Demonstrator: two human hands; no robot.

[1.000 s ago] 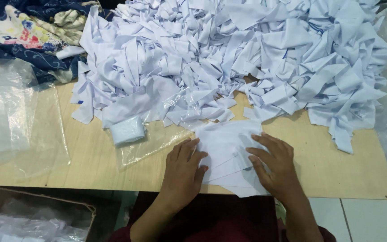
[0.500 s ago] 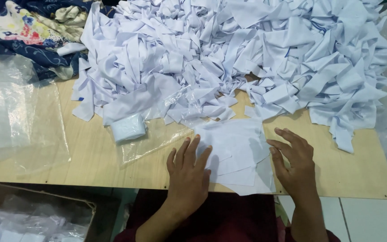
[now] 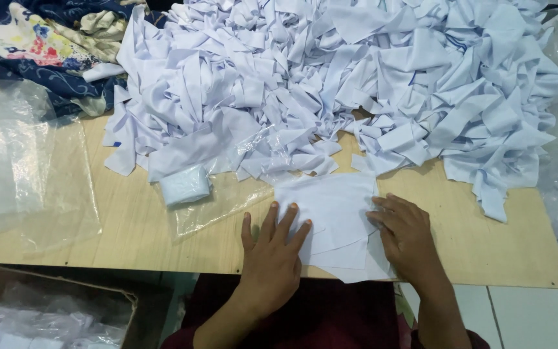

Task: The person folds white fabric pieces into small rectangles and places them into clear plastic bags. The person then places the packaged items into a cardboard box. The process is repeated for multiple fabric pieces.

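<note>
A small stack of flat white fabric pieces (image 3: 337, 213) lies at the near edge of the wooden table (image 3: 130, 226). My left hand (image 3: 272, 252) rests flat on the stack's left side, fingers spread. My right hand (image 3: 405, 236) presses on the stack's right edge, fingers pointing left. Behind the stack rises a big heap of white fabric scraps (image 3: 330, 84) that covers most of the table's far half. Neither hand grips anything.
A folded white bundle in a clear bag (image 3: 185, 186) lies left of the stack, on a clear plastic sheet (image 3: 224, 203). More clear plastic (image 3: 20, 168) covers the table's left end. Patterned dark cloth (image 3: 40, 45) is piled at the far left. A box of bagged items (image 3: 40, 317) stands below.
My right hand moved out to the right and came back onto the stack's right edge. My left hand stayed on the left side of the stack, shifting only slightly.
</note>
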